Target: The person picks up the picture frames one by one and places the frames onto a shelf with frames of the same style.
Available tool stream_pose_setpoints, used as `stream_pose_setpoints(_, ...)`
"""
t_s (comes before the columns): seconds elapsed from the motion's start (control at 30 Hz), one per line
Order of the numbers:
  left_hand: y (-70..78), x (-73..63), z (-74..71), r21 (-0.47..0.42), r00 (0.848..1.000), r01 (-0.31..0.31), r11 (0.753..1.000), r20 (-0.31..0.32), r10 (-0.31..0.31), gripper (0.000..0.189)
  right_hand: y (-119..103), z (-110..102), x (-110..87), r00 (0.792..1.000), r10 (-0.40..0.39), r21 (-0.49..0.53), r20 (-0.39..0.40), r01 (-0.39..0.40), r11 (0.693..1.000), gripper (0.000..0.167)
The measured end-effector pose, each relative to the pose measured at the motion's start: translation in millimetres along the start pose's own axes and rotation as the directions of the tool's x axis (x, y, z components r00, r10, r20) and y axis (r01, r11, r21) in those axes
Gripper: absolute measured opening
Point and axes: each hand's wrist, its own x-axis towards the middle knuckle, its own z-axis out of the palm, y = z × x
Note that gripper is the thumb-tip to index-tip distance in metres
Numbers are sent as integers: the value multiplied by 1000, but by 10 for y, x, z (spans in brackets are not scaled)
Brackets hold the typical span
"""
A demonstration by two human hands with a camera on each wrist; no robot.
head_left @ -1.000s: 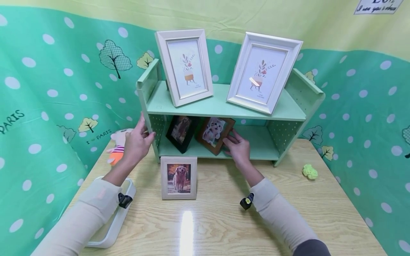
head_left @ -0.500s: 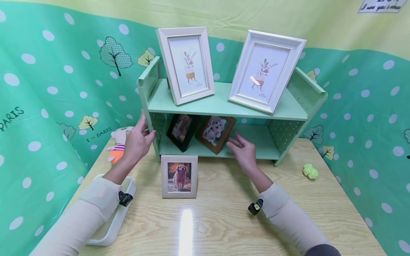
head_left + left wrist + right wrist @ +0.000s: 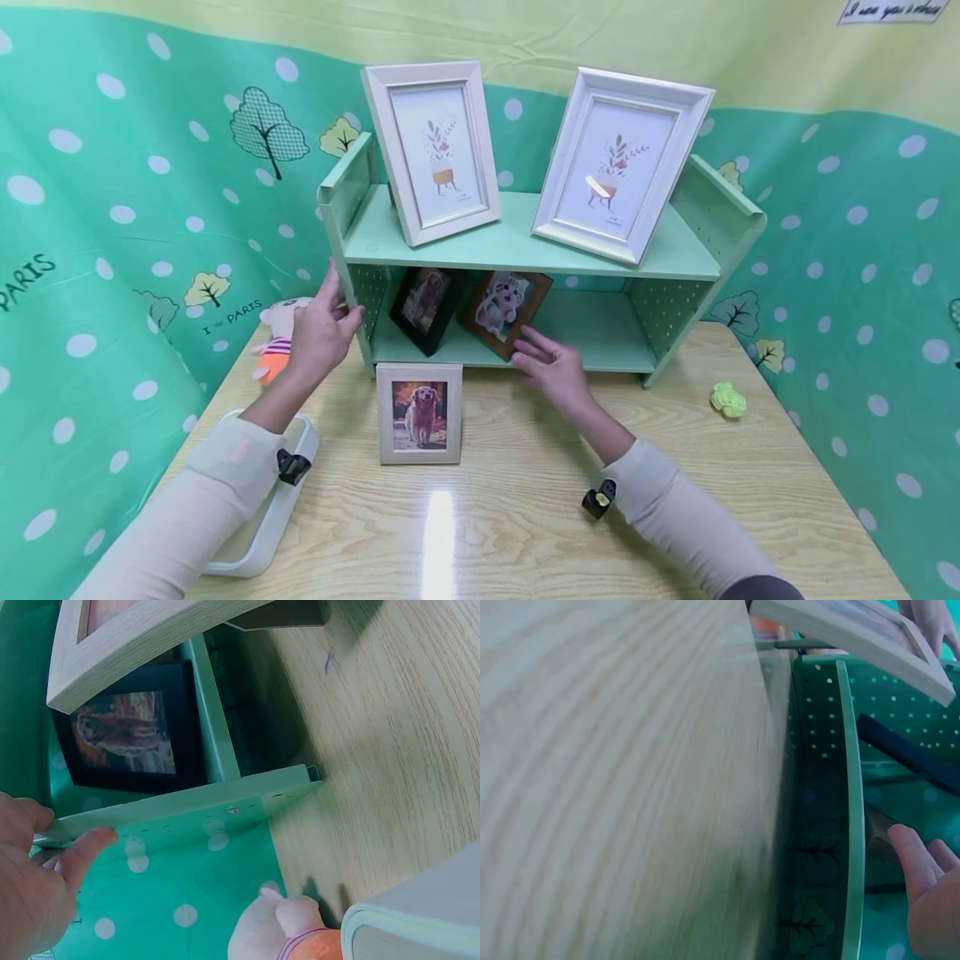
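Observation:
In the head view, a pale green two-tier shelf (image 3: 600, 333) stands at the back of the table. My left hand (image 3: 318, 329) grips its left side panel, thumb and fingers on either side of the edge in the left wrist view. A brown photo frame (image 3: 504, 304) with a kitten picture leans on the lower tier. At its lower right edge are the fingertips of my right hand (image 3: 558, 371), the fingers fairly straight. Left of it stands a black photo frame (image 3: 423, 304). A light wood-toned frame (image 3: 418, 417) with a dog picture stands on the table in front.
Two white picture frames, one on the left (image 3: 438, 158) and one on the right (image 3: 622, 175), stand on the top tier. A plush toy (image 3: 276, 358) and a white-rimmed tray (image 3: 266, 533) are at the left. One yellow-green flower (image 3: 727, 400) lies at the right.
My right hand has let go of the brown frame's right edge, drawn back slightly, then come to its lower right edge. The left hand stays on the panel.

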Motion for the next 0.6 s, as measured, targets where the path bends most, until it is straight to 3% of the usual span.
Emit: stream_pose_setpoints(0.6,1,1,-2,8,1000,-11,1000,-12,11,91,95,228,-96,987,34,19,155,-37,999,63)
